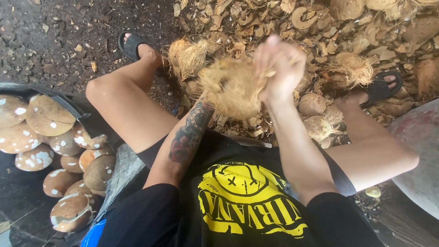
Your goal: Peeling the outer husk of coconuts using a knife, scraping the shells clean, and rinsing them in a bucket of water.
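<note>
I hold a fibrous brown coconut (231, 89) in front of me, between my knees. My left hand (206, 93) is under and behind it, mostly hidden by the husk, with the tattooed forearm leading up to it. My right hand (280, 66) grips the coconut's upper right side, fingers curled into loose husk fibres; it is blurred by motion.
A pile of husk pieces and shell scraps (292, 23) covers the ground ahead, with unpeeled coconuts (312, 104) near my feet in black sandals (131, 45). At left a dark tub (68, 106) holds several peeled brown-and-white coconuts (48, 116). A grey round surface (418, 151) lies at right.
</note>
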